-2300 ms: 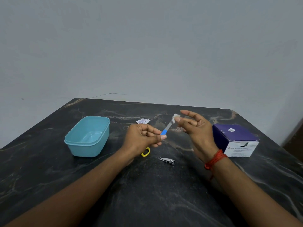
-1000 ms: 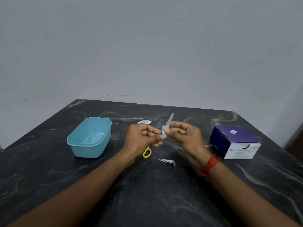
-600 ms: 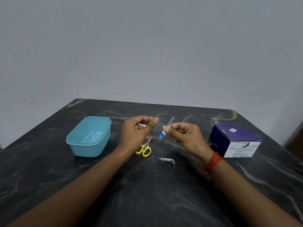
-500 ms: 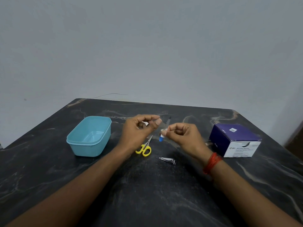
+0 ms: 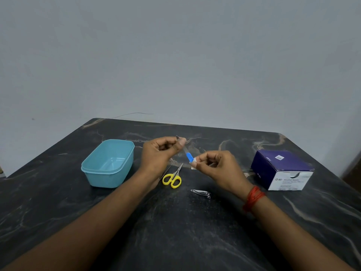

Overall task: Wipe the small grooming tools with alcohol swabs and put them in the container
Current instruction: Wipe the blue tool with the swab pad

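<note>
Over the middle of the dark marble table (image 5: 175, 231), my left hand (image 5: 159, 155) pinches the metal tip of a nail file (image 5: 188, 155) with a blue handle. My right hand (image 5: 216, 167) pinches a white alcohol swab (image 5: 193, 163) folded round the handle's lower end. Small yellow-handled scissors (image 5: 172, 178) lie on the table below the hands. A silver nail clipper (image 5: 201, 193) lies a little nearer and to the right. The light blue container (image 5: 91, 169) stands to the left with nothing in it.
A purple and white box of alcohol swabs (image 5: 282, 170) stands at the right of the table. A grey wall rises behind the table's far edge.
The file has changed hands end for end: my left hand let go of the blue handle and now pinches the metal tip, while my right hand with the swab moved down to the handle.
</note>
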The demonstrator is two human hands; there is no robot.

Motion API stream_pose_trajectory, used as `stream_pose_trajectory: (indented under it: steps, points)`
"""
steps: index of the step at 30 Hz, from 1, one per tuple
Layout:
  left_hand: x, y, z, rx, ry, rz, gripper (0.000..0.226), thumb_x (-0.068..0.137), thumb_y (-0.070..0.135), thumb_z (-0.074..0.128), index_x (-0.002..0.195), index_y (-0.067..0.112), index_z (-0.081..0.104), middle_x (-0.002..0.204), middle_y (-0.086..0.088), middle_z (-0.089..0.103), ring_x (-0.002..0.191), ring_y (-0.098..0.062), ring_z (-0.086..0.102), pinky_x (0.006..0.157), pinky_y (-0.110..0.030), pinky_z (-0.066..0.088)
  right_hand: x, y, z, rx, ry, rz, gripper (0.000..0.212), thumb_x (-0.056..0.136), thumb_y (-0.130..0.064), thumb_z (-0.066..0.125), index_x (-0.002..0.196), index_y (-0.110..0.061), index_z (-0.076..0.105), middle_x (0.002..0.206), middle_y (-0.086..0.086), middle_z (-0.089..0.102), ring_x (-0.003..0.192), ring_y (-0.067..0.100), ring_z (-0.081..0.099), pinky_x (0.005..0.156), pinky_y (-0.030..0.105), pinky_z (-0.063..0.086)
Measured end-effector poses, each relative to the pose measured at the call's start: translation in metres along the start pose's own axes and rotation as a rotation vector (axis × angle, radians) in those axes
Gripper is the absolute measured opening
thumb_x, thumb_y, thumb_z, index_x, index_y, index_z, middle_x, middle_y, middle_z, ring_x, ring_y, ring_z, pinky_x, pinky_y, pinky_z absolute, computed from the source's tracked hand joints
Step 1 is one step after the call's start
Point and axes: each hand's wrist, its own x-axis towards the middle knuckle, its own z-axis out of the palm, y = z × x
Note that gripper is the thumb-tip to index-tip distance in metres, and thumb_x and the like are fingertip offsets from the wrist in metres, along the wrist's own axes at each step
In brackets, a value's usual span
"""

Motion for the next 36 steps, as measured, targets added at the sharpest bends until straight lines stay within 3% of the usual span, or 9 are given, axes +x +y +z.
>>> stream_pose_trajectory:
  steps: [7,10,13,18,21,23,27,36]
  points:
    - [-0.002,0.003,0.001,-0.068,0.019,-0.057,0.011,0.08,0.012,0.078,0.09,0.008,0.076,0.088,-0.004,0.078,0.079,-0.007,0.073,0.067,-0.015,0.054,0.004,-0.002,-0.009,0.117,0.071,0.029,0.005,0.086,-0.016,0.076,0.084,-0.012,0.078,0.08,0.015,0.075,0.06,0.001,0.055,0.058,0.015,0.043]
    - [-0.002,0.001,-0.001,0.026,-0.052,-0.047,0.014,0.08,0.016,0.079,0.09,0.006,0.076,0.089,-0.004,0.078,0.081,-0.009,0.073,0.067,-0.015,0.053,0.007,-0.007,-0.023,0.244,0.191,0.036,0.003,0.085,-0.016,0.075,0.086,-0.016,0.078,0.078,0.006,0.075,0.067,0.004,0.061,0.063,0.017,0.048]
    - [-0.006,-0.004,0.003,0.141,-0.159,-0.015,0.012,0.079,0.014,0.08,0.085,0.004,0.077,0.082,-0.003,0.078,0.078,-0.008,0.072,0.07,-0.015,0.053,0.006,-0.011,-0.029,0.402,0.267,0.054,0.013,0.086,-0.013,0.074,0.097,-0.006,0.076,0.083,0.001,0.076,0.067,-0.001,0.064,0.063,0.013,0.049]
    - [-0.014,-0.014,0.01,0.285,-0.268,0.041,0.014,0.076,0.015,0.084,0.083,0.004,0.078,0.075,-0.01,0.076,0.07,-0.016,0.069,0.074,-0.028,0.057,0.004,-0.012,-0.02,0.504,0.28,0.125,0.021,0.085,-0.019,0.074,0.1,-0.004,0.076,0.098,0.012,0.077,0.061,-0.001,0.056,0.061,0.019,0.046]
    - [-0.015,-0.016,0.012,0.271,-0.242,0.043,0.014,0.076,0.012,0.084,0.081,0.002,0.077,0.074,-0.013,0.076,0.07,-0.021,0.069,0.077,-0.037,0.058,0.003,-0.007,-0.013,0.538,0.253,0.182,0.024,0.081,-0.029,0.076,0.097,-0.01,0.078,0.102,0.021,0.074,0.071,0.011,0.051,0.063,0.027,0.041]
    - [-0.015,-0.016,0.013,0.252,-0.22,0.041,0.014,0.076,0.011,0.084,0.082,0.001,0.076,0.074,-0.013,0.076,0.069,-0.02,0.068,0.075,-0.032,0.057,0.001,-0.006,-0.005,0.54,0.216,0.194,0.022,0.082,-0.026,0.076,0.095,-0.009,0.079,0.101,0.025,0.072,0.071,0.015,0.046,0.061,0.027,0.038]
    - [-0.015,-0.016,0.011,0.23,-0.207,0.032,0.014,0.078,0.011,0.082,0.084,0.0,0.076,0.075,-0.011,0.076,0.068,-0.013,0.071,0.07,-0.02,0.055,0.0,-0.006,0.007,0.546,0.167,0.203,0.02,0.084,-0.02,0.075,0.096,-0.004,0.078,0.093,0.017,0.076,0.059,0.005,0.047,0.057,0.025,0.035]
    - [-0.017,-0.015,0.014,0.231,-0.232,0.024,0.017,0.077,0.011,0.083,0.084,-0.003,0.076,0.075,-0.013,0.076,0.068,-0.012,0.071,0.071,-0.019,0.056,0.005,-0.004,-0.016,0.58,0.275,0.194,0.035,0.076,-0.034,0.077,0.1,-0.009,0.078,0.104,0.009,0.076,0.073,0.007,0.053,0.065,0.029,0.041]
